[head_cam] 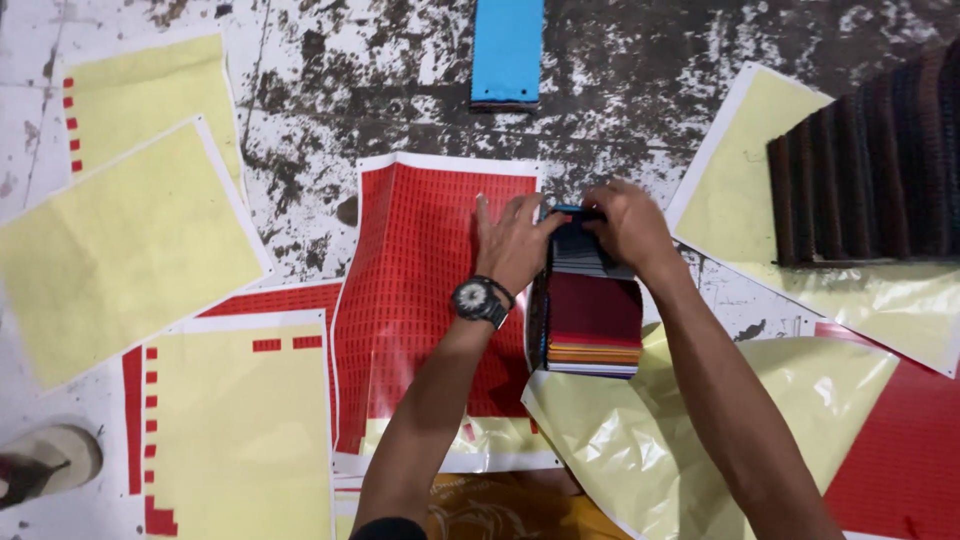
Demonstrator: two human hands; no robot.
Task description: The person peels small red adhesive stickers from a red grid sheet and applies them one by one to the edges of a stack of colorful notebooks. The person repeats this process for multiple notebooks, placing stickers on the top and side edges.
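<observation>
A thick stack of coloured fabric swatches (590, 320) stands on the floor at centre, its maroon, orange and dark edges showing. My right hand (625, 225) grips the top end of the stack from above. My left hand (512, 240), with a black wristwatch on its wrist, presses flat on a red sticker sheet (420, 280) and touches the stack's upper left side with its fingers.
Yellow backing sheets (120, 250) lie at left and lower left, one more (760, 140) at right under a row of dark swatches (870, 160). A blue strip (507, 50) lies at top. A crumpled yellow sheet (700, 430) is at lower right. A sandalled foot (45, 465) shows at lower left.
</observation>
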